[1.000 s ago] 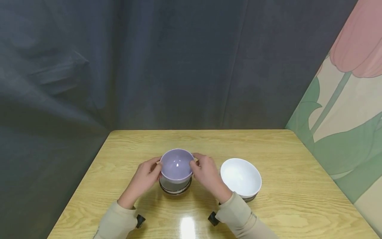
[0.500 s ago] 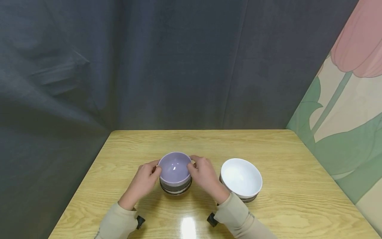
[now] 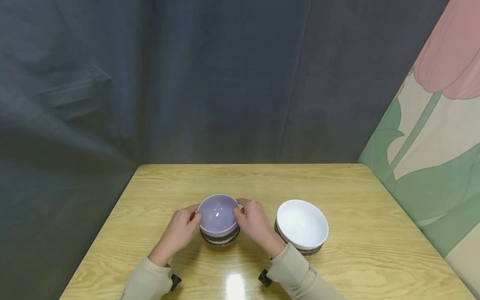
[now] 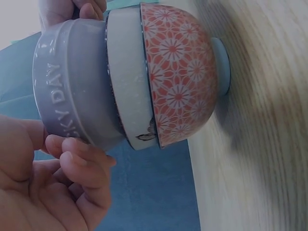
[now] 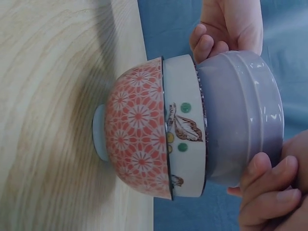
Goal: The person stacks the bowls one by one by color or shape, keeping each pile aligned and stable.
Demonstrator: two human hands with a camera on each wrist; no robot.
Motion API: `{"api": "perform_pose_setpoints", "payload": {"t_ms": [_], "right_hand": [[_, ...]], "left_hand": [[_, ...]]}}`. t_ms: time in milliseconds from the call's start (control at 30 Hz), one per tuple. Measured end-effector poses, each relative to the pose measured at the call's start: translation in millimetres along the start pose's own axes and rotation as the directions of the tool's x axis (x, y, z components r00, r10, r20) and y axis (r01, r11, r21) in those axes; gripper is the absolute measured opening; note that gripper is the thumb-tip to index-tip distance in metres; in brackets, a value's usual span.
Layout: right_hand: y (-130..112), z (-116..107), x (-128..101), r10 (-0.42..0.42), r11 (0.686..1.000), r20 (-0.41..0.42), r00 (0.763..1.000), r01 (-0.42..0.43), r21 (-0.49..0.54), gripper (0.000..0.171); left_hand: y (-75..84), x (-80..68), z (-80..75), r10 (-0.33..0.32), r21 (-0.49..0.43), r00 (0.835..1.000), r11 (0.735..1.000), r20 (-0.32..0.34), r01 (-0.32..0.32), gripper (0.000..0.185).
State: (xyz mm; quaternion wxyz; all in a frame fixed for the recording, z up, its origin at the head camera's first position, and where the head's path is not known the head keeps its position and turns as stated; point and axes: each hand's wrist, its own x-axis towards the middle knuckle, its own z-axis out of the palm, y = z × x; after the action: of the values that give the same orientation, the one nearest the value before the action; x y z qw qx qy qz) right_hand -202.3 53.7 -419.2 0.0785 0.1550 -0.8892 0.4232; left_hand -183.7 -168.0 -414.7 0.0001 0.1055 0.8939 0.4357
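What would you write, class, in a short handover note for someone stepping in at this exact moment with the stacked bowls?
Left hand: grip on the left side of the glossy lilac ceramic bowl.
Right hand: grip on its right side.
Lilac bowl is nested as the top of a stack, over a white bowl with leaf motifs and a red flower-patterned bowl standing on the light wooden table.
A plain white bowl sits on another bowl to the right.
Done: lilac bowl seated in the stack.
Left: probably let go with both hands.
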Motion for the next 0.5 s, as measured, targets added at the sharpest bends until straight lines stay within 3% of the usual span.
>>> {"api": "perform_pose_setpoints", "payload": {"t_ms": [500], "right_hand": [[6.1, 1.2, -2.2, 0.0, 1.0, 0.014, 1.0, 0.0, 0.001, 0.032]], "left_hand": [[-0.7, 0.2, 5.8, -0.006, 0.015, 1.0, 1.0, 0.009, 0.006, 0.04]]}}
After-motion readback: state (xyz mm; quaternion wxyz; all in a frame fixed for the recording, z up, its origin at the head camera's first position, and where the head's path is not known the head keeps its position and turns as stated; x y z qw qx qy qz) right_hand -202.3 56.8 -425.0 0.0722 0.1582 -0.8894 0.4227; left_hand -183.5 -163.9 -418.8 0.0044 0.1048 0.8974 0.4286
